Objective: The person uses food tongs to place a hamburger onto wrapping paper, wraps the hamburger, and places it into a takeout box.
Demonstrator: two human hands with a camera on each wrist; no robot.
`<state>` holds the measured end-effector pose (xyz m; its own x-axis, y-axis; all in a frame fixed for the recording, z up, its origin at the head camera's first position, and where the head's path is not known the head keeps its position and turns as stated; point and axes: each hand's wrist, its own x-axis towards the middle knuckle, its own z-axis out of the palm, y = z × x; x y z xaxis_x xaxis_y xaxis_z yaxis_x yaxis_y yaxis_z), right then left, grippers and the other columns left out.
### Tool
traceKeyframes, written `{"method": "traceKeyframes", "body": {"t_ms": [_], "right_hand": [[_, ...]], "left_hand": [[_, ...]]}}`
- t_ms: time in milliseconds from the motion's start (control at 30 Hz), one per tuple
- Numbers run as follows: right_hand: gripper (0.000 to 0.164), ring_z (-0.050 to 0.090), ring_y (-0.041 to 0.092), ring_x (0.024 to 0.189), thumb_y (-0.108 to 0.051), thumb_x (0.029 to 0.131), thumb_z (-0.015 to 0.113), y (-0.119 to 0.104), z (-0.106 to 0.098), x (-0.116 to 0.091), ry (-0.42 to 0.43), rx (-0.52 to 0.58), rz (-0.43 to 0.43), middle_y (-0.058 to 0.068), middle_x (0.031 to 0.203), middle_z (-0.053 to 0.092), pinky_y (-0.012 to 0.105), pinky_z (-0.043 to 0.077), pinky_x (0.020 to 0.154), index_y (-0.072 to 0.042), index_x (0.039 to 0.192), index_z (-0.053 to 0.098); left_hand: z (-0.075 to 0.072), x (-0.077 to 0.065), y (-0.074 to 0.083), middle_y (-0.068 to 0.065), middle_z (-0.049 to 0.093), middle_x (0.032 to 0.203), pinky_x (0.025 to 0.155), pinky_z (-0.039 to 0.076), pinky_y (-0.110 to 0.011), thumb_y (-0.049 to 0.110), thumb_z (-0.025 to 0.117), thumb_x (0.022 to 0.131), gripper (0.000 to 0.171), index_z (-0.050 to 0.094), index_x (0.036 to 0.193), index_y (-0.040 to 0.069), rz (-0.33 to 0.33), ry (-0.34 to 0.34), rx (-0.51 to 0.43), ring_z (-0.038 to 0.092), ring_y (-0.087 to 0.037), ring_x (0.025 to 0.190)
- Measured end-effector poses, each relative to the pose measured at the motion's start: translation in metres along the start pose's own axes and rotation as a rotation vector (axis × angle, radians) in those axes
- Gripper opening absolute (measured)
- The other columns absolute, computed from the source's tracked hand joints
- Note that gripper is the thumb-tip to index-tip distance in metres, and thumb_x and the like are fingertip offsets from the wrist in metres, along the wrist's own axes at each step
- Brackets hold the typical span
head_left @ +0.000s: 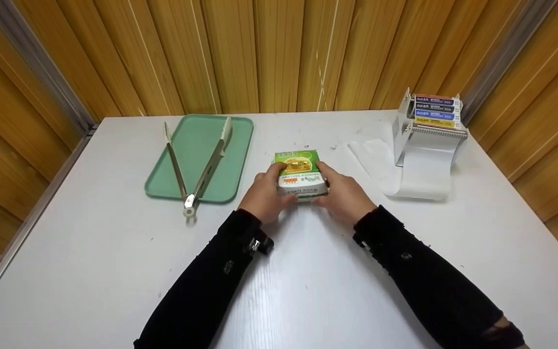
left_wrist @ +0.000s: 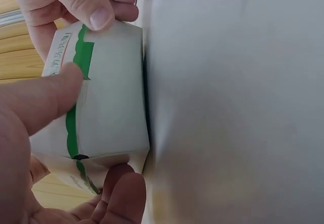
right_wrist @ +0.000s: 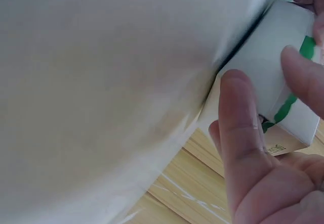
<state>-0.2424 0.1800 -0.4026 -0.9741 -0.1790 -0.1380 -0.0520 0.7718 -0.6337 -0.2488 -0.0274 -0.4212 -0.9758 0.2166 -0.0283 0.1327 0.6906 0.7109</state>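
Note:
A small burger box [head_left: 301, 167], green and white with a burger picture on its lid, sits on the white table [head_left: 279, 300] between both hands. My left hand [head_left: 265, 196] grips its left side, with the thumb against the near face and fingers along the side. From the right, my right hand [head_left: 349, 195] holds it the same way. In the left wrist view the box's plain white wall [left_wrist: 116, 92] with a green scalloped edge faces me. The right wrist view has the box [right_wrist: 263, 47] low at the table surface, partly hidden by fingers.
On the left, metal tongs [head_left: 207, 167] with pale tips lie spread across a green tray [head_left: 192, 150], their hinge past its near edge. At the back right stands a holder [head_left: 400, 131] with several coloured boxes [head_left: 435, 110]; a white paper strip [head_left: 426, 169] trails from it onto the table.

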Motion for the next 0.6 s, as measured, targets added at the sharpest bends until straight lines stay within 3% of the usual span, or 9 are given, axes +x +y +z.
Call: {"method": "traceKeyframes", "body": {"t_ms": [133,267,433,600], "right_hand": [[0.090,0.057,0.027,0.133,-0.028,0.100,0.074,0.003,-0.002,-0.001,-0.019,0.048,0.008,0.018,0.154,0.057,0.046,0.047,0.111,-0.024,0.170,0.018],[0.071,0.061,0.027,0.124,-0.039,0.107,0.059,0.004,-0.005,0.000,0.002,0.118,0.034,0.020,0.146,0.063,0.045,0.050,0.105,-0.022,0.169,0.027],[0.069,0.067,0.020,0.097,-0.036,0.102,0.069,0.005,-0.009,0.005,0.029,0.283,0.113,0.020,0.127,0.068,0.031,0.056,0.083,-0.012,0.161,0.042],[0.070,0.065,0.012,0.087,-0.033,0.100,0.071,0.005,-0.007,0.010,0.012,0.498,0.222,0.014,0.122,0.064,0.027,0.058,0.082,0.002,0.154,0.044]], "left_hand": [[0.001,0.001,0.002,-0.020,0.056,0.144,0.107,0.050,-0.044,0.029,0.082,0.093,0.081,0.037,0.160,0.027,-0.025,-0.002,0.003,0.061,-0.028,0.125],[0.000,0.001,0.003,-0.020,0.054,0.148,0.112,0.048,-0.045,0.027,0.082,0.093,0.081,0.037,0.160,0.027,-0.023,-0.010,-0.006,0.058,-0.029,0.132],[-0.002,0.001,0.000,-0.018,0.053,0.151,0.117,0.044,-0.046,0.034,0.079,0.096,0.076,0.039,0.160,0.021,0.001,-0.020,-0.068,0.055,-0.030,0.136],[-0.004,0.004,-0.004,-0.016,0.058,0.151,0.120,0.042,-0.045,0.037,0.063,0.105,0.057,0.046,0.155,0.016,0.042,0.003,-0.141,0.056,-0.028,0.138]]}}
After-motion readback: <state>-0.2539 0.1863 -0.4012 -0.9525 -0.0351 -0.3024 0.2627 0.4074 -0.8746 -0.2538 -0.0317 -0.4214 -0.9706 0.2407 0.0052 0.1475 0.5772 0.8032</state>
